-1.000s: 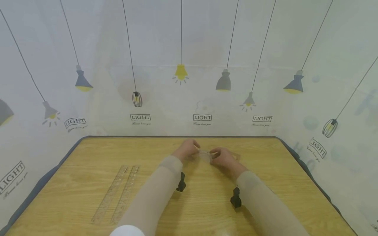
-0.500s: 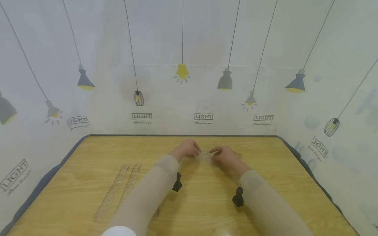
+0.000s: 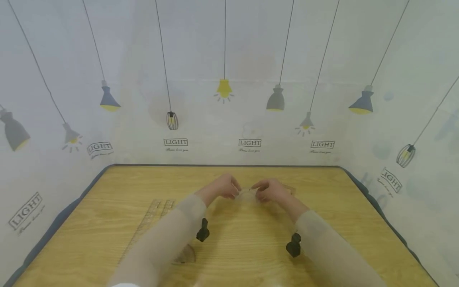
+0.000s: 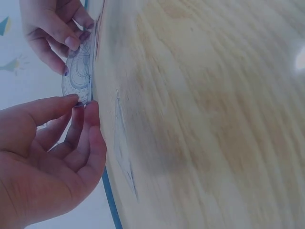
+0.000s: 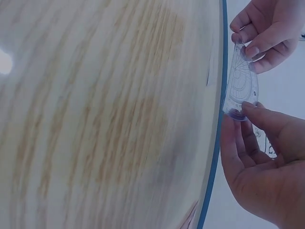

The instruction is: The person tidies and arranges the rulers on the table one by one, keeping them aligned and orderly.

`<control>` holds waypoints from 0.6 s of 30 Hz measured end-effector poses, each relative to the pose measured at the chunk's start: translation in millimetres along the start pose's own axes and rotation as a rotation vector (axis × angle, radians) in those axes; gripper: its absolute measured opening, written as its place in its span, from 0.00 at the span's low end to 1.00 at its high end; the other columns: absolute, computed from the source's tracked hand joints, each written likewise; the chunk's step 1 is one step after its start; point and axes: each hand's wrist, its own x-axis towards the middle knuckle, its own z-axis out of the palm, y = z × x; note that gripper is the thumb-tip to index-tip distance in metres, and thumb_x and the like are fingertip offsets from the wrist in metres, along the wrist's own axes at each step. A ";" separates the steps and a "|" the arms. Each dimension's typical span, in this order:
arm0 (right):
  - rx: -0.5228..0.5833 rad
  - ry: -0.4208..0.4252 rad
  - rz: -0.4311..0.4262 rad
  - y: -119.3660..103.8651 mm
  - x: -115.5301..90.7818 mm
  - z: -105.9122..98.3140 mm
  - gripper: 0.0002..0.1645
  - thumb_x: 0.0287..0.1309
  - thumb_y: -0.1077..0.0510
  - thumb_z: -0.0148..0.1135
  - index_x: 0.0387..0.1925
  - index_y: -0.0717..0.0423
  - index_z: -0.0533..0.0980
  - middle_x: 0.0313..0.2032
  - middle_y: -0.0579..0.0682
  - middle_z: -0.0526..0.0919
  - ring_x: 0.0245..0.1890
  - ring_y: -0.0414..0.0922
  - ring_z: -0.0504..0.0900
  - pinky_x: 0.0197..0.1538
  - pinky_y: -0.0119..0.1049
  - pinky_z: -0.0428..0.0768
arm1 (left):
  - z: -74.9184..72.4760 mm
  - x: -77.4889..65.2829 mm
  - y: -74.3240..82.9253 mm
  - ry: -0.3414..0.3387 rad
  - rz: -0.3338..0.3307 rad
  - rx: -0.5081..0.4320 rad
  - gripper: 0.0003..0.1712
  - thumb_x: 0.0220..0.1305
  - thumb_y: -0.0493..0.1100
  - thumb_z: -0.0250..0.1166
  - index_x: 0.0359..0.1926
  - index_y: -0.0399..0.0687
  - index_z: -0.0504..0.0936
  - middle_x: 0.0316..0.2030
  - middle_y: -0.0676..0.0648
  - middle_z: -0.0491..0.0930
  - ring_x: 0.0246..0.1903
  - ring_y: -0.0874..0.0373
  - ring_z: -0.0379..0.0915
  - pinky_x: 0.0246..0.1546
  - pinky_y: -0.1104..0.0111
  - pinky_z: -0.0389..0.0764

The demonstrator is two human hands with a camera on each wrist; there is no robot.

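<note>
A clear protractor (image 4: 78, 71) is held up by both hands over the far part of the table. My left hand (image 4: 57, 148) pinches one end of it between thumb and fingers. At the other end my right hand (image 5: 267, 162) grips it the same way. Seen from the head, the left hand (image 3: 226, 186) and right hand (image 3: 272, 191) face each other with the see-through protractor (image 3: 248, 195) between them. A clear triangular set square (image 4: 123, 145) lies on the table near the left hand. Another set square (image 3: 291, 190) lies beside the right hand, partly hidden.
Two clear rulers (image 3: 147, 217) lie side by side at the left, partly behind the left sleeve (image 3: 161, 235). A clear rounded piece with a curved edge (image 3: 187, 254) shows beside that sleeve. A patterned wall covering (image 3: 211, 153) stands behind the table's far edge.
The left forearm has swung outward to the left, covering more of the rulers and uncovering the clear rounded piece. Both hands keep hold of the protractor. The head view has shifted slightly.
</note>
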 end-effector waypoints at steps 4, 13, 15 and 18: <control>-0.009 -0.024 -0.017 -6.4 -5.9 3.8 0.18 0.58 0.72 0.61 0.51 0.64 0.80 0.40 0.58 0.82 0.36 0.49 0.83 0.43 0.43 0.84 | -1.0 -7.2 -5.8 -0.006 0.003 0.001 0.13 0.54 0.26 0.65 0.42 0.35 0.83 0.32 0.43 0.83 0.28 0.55 0.81 0.30 0.68 0.83; -0.006 -0.077 -0.062 -17.0 -17.2 15.3 0.17 0.57 0.73 0.61 0.48 0.64 0.81 0.35 0.56 0.83 0.33 0.48 0.84 0.38 0.41 0.85 | -6.2 -31.4 -12.2 -0.017 -0.013 -0.019 0.11 0.54 0.26 0.66 0.40 0.37 0.83 0.29 0.43 0.82 0.26 0.56 0.80 0.29 0.67 0.83; 0.001 -0.091 -0.066 -19.0 -19.8 18.4 0.17 0.57 0.73 0.61 0.48 0.64 0.81 0.35 0.56 0.83 0.33 0.48 0.83 0.39 0.41 0.85 | -7.8 -37.1 -13.0 -0.025 -0.015 -0.014 0.11 0.54 0.27 0.67 0.40 0.38 0.83 0.28 0.43 0.82 0.26 0.55 0.80 0.30 0.66 0.83; 0.008 -0.115 -0.093 -20.0 -23.2 22.7 0.17 0.57 0.73 0.60 0.48 0.65 0.80 0.34 0.56 0.82 0.32 0.48 0.83 0.39 0.43 0.84 | -9.3 -44.4 -14.3 -0.035 -0.022 -0.005 0.11 0.55 0.28 0.67 0.41 0.39 0.83 0.28 0.44 0.83 0.26 0.55 0.81 0.30 0.66 0.83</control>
